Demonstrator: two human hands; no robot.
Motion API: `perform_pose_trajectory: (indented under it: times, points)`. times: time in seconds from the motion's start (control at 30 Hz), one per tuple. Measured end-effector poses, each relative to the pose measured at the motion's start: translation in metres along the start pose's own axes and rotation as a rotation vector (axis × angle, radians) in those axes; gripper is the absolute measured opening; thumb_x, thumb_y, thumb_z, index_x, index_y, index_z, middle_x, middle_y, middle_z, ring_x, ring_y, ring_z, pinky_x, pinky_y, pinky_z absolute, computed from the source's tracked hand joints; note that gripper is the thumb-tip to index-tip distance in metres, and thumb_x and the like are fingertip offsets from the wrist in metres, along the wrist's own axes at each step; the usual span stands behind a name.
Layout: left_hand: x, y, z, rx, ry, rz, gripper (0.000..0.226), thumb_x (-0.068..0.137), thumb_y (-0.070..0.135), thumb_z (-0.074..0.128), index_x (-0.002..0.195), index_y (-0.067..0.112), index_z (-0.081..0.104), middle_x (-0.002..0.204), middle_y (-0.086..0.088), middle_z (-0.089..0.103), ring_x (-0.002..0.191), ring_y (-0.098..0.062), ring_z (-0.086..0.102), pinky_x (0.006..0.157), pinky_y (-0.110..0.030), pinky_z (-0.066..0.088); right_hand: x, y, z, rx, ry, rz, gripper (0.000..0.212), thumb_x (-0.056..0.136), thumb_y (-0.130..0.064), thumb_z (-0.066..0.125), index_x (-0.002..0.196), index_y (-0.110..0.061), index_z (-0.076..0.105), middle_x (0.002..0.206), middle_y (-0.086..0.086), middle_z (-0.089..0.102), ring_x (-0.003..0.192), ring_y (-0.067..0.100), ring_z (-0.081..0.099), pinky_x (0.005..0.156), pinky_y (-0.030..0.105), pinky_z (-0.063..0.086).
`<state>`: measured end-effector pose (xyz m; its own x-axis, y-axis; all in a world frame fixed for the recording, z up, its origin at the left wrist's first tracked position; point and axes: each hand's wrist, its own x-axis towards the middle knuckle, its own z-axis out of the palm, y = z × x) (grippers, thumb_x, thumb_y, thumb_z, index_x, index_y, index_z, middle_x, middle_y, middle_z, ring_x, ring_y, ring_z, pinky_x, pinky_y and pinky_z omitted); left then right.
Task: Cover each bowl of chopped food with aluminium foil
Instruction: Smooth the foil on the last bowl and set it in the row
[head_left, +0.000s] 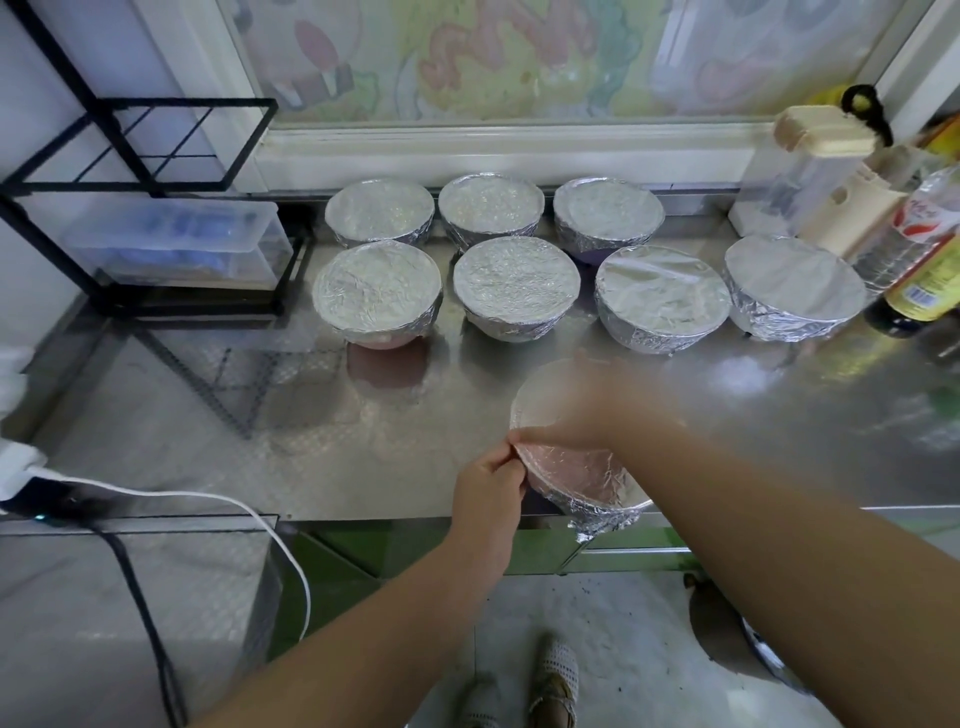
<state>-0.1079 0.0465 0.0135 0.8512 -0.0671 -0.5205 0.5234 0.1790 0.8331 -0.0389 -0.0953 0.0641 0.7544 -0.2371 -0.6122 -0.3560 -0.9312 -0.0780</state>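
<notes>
A bowl wrapped in aluminium foil (582, 480) stands at the front edge of the steel counter (208, 415). My left hand (488, 488) pinches the foil at the bowl's left rim. My right hand (582, 410), blurred, lies across the top of the foil and presses it at the left rim. Behind it stand several foil-covered bowls in two rows, among them one at the front left (376, 291), one in the middle (516, 286) and one at the far right (792, 286).
A black wire rack (140, 156) with a clear plastic box (176, 244) fills the back left. A clear dispenser (810, 171) and bottles (919, 254) stand at the back right. White and black cables (249, 514) run over the lower-left surface.
</notes>
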Motion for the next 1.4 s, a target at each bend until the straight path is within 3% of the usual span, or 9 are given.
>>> perform_pose_trajectory:
  times: [0.13,0.37,0.53,0.73,0.87,0.97,1.13,1.27,1.4]
  points:
    - [0.014,0.005,0.005,0.125,-0.044,0.081,0.032,0.102,0.016,0.049,0.122,0.029,0.070,0.110,-0.002,0.075,0.110,-0.022,0.068,0.105,-0.051,0.048,0.013,0.007,-0.005,0.007,-0.005,0.072,0.178,-0.003,-0.112,0.019,0.150,-0.038,-0.034,0.166,0.016,-0.018,0.152,0.048,-0.008,0.115,0.073,0.014]
    - [0.036,0.011,0.018,0.152,0.067,0.144,0.037,0.101,0.012,0.046,0.109,0.037,0.071,0.103,0.005,0.075,0.099,-0.018,0.071,0.092,-0.042,0.057,0.011,0.021,-0.020,-0.039,-0.029,-0.033,0.174,0.008,-0.110,0.039,0.149,-0.039,-0.034,0.166,0.022,-0.016,0.151,0.047,-0.016,0.115,0.075,0.009]
    - [0.036,0.004,0.026,0.144,0.139,0.192,0.030,0.106,0.012,0.039,0.115,0.024,0.065,0.076,-0.003,0.068,0.049,-0.009,0.057,0.044,-0.025,0.047,0.015,0.023,-0.013,-0.023,-0.022,-0.091,0.173,0.005,-0.111,0.038,0.149,-0.045,-0.032,0.163,0.012,-0.033,0.151,0.047,-0.018,0.115,0.075,0.009]
    - [0.029,-0.005,0.027,0.241,0.212,0.274,0.029,0.107,0.010,0.036,0.111,0.020,0.062,0.075,0.006,0.064,0.052,0.007,0.059,0.048,-0.013,0.046,0.017,0.022,-0.006,-0.054,0.007,-0.111,0.176,0.000,-0.110,0.034,0.151,-0.045,-0.028,0.166,0.010,-0.022,0.152,0.047,-0.011,0.114,0.075,0.010]
    - [0.029,-0.007,0.024,0.358,0.220,0.337,0.031,0.105,0.011,0.041,0.120,0.021,0.066,0.094,0.008,0.071,0.079,0.001,0.066,0.070,-0.020,0.054,0.015,0.021,-0.006,-0.054,-0.002,-0.096,0.177,-0.002,-0.109,0.033,0.151,-0.044,-0.030,0.165,0.011,-0.024,0.151,0.048,-0.015,0.113,0.076,0.009]
    - [0.030,0.003,0.016,0.457,0.134,0.357,0.032,0.103,0.008,0.042,0.120,0.020,0.067,0.094,0.007,0.071,0.078,0.002,0.065,0.069,-0.014,0.052,0.014,0.020,-0.007,-0.029,-0.024,-0.073,0.177,-0.002,-0.109,0.035,0.149,-0.046,-0.032,0.164,0.010,-0.030,0.150,0.049,-0.018,0.113,0.076,0.010]
    - [0.046,0.024,-0.016,0.536,0.004,0.231,0.042,0.101,0.007,0.047,0.141,0.016,0.053,0.129,0.003,0.066,0.115,-0.013,0.063,0.107,-0.040,0.047,0.006,0.016,-0.018,-0.042,-0.026,-0.096,0.165,0.018,-0.108,0.045,0.149,-0.045,-0.033,0.159,0.009,-0.039,0.147,0.048,-0.028,0.108,0.084,0.002]
    - [0.031,0.028,-0.024,0.469,-0.010,0.195,0.030,0.094,0.009,0.060,0.120,0.022,0.063,0.111,0.011,0.071,0.102,-0.005,0.067,0.095,-0.027,0.052,0.004,0.011,-0.024,-0.162,-0.020,-0.241,0.149,0.043,-0.099,0.060,0.150,-0.048,-0.029,0.163,0.002,-0.034,0.146,0.046,-0.030,0.107,0.084,0.003]
    - [0.017,0.026,-0.022,0.527,-0.069,0.182,0.013,0.086,0.018,0.073,0.097,0.019,0.066,0.091,0.007,0.072,0.081,-0.003,0.067,0.073,-0.015,0.054,0.013,0.010,-0.019,-0.210,-0.058,-0.255,0.159,0.023,-0.104,0.054,0.149,-0.052,-0.027,0.165,0.000,-0.029,0.148,0.047,-0.024,0.107,0.085,0.010]
